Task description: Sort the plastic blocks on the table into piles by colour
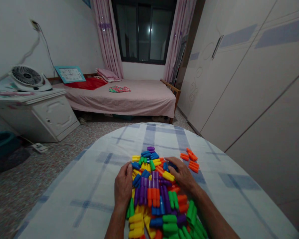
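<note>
A heap of plastic building pieces shaped like joined tubes lies on the table, in yellow, green, purple, blue and orange. My left hand (123, 186) is upright against the heap's left side, loosely cupped beside blue pieces (136, 180); its lower fingers are partly hidden. My right hand (181, 172) arches over the upper right side, thumb and forefinger apart around small blue pieces (165, 166). Purple pieces (142, 191) and orange pieces (153, 197) sit in the middle of the heap. Nearest me lie yellow pieces (136, 225) and green pieces (169, 228).
Several orange pieces (193, 166) lie apart, beyond my right hand. A blue-and-white checked cloth (94, 186) covers the rounded table. Past it stand a bed (139, 99), a white cabinet (53, 114) with a fan (27, 77), and a tall wardrobe (251, 99) on the right.
</note>
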`<state>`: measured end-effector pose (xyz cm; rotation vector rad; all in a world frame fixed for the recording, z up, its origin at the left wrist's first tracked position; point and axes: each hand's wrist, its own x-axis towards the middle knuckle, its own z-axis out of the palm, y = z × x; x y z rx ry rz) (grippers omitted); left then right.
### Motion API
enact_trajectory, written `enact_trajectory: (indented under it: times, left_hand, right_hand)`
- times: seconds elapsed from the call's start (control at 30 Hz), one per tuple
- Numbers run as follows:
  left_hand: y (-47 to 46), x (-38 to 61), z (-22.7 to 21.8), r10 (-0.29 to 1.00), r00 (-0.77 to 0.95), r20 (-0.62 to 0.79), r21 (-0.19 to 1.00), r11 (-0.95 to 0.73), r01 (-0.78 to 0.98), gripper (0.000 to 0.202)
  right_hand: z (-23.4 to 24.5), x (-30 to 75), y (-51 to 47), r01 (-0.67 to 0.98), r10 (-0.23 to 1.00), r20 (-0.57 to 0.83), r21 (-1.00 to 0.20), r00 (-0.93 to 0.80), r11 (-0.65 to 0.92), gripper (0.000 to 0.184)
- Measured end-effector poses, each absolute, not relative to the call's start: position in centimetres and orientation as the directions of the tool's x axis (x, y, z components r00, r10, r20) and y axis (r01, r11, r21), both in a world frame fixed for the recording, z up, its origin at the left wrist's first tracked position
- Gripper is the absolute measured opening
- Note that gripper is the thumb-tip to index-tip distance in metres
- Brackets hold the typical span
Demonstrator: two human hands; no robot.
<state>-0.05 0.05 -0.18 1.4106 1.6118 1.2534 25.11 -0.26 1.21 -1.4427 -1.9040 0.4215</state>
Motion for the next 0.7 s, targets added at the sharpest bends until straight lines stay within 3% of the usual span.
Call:
enact_trajectory:
  times: [0.17, 0.27, 0.43, 0.7]
  left_hand:
    - [0.0, 0.0, -0.1, 0.97, -0.216, 0.111, 0.935, -0.029, 0.353, 0.047]
    - [0.0, -0.1, -0.2, 0.971, -0.212, 0.105, 0.932, -0.022, 0.361, 0.048]
    - [0.1, 0.0, -0.2, 0.971, -0.215, 0.105, 0.929, -0.019, 0.37, 0.049]
    - [0.0, 0.1, 0.0, 0.971, -0.222, 0.085, 0.925, 0.006, 0.381, 0.05]
  right_hand:
    - [1.9, 24.9, -0.5, 0.701, 0.958, 0.282, -0.671, -0.057, 0.24, 0.031]
    - [1.4, 24.6, -0.3, 0.698, 0.95, 0.297, -0.661, -0.094, 0.276, 0.036]
    - [0.3, 24.2, 0.1, 0.699, 0.96, 0.21, -0.659, -0.186, 0.28, 0.051]
    - [1.6, 24.0, 0.0, 0.633, 0.971, 0.181, -0.737, -0.154, 0.237, 0.034]
